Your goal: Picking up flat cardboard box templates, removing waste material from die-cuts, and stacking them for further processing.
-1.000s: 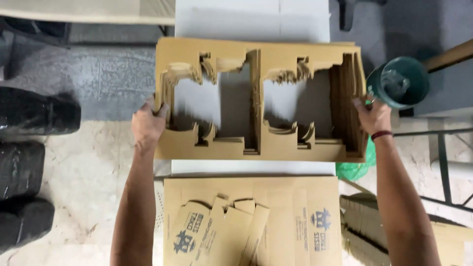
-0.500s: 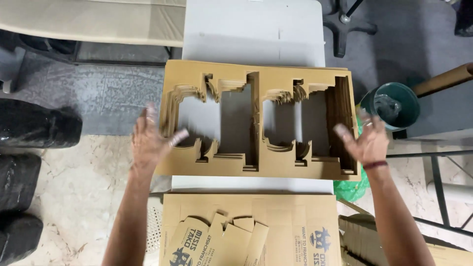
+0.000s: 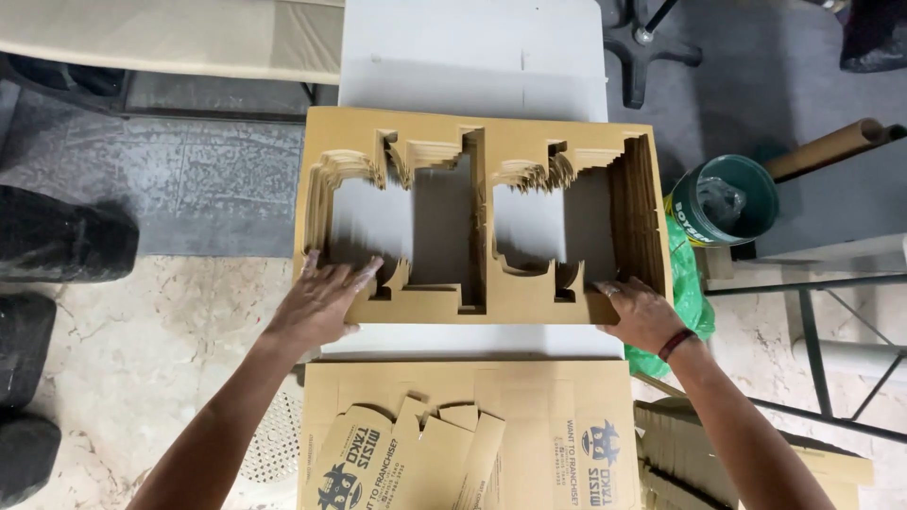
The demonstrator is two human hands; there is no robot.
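Both hands flat on the near edge of the die-cut cardboard stack (image 3: 482, 212)

The stack lies on the white table (image 3: 472, 57), long axis left-right, just beyond the fingers; left hand (image 3: 321, 302) and right hand (image 3: 642, 312) rest spread open (gripping nothing) at its near corners.

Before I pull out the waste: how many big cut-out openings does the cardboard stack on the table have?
2: a left opening by the left hand, and a right opening near the right hand; a cardboard bar divides them.
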